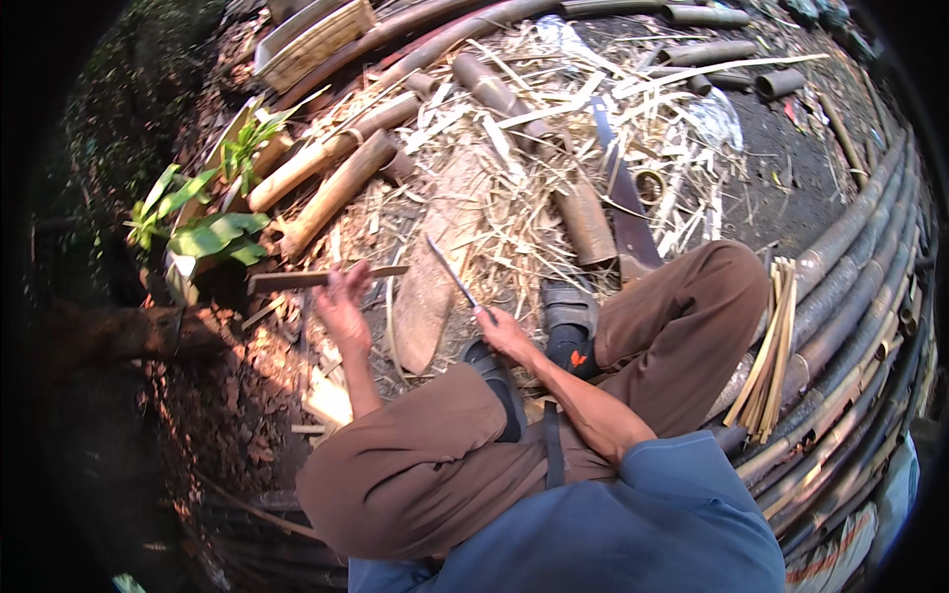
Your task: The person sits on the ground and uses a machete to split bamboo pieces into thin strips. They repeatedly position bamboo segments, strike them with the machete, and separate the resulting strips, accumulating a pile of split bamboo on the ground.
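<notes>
My left hand (344, 308) holds a flat brown bamboo strip (287, 281) crosswise, in front of my left knee. The strip sticks out on both sides of the fingers, and part of the grip is hidden. My right hand (506, 336) is closed round the handle of a knife (453, 271), near my shoe. The narrow blade slants up and to the left, apart from the strip. Beneath the knife lies a worn wooden board (427, 306) on the ground.
Pale shavings (524, 222) cover the ground ahead, among cut bamboo tubes (341, 188). A long dark saw blade (625, 193) lies beyond my right foot. On the right are a bundle of split sticks (771, 361) and stacked bamboo poles (840, 287). Far left stands a basket (314, 44).
</notes>
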A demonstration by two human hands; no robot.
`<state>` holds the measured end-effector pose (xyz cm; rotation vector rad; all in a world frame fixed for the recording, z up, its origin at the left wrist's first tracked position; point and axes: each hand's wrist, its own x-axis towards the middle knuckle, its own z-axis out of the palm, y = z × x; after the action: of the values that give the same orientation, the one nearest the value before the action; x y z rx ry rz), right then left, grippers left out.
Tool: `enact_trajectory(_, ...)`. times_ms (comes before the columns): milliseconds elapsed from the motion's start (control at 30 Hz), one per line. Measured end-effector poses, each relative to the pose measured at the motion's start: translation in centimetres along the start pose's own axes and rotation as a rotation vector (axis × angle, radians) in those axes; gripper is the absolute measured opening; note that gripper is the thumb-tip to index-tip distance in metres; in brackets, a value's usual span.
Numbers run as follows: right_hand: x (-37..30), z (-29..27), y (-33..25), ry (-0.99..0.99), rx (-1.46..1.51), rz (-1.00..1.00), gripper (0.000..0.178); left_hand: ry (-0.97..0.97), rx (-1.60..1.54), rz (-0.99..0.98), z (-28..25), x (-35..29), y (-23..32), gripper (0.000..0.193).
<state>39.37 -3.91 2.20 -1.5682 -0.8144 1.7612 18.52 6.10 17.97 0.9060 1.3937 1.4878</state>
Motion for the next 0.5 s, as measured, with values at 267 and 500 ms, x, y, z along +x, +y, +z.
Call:
enact_trajectory(267,-1.3,-1.0,-1.1,-0.022,-0.231,-0.122,0.047,0.174,0.574,0.367,-1.1,0.4,0.6,0.046)
enact_trajectory(500,-2.5,0.2,-2.6,0.118,-0.371,-0.304,0.041,0.283,-0.197,0.665,2.1,-0.3,7.1,0.04)
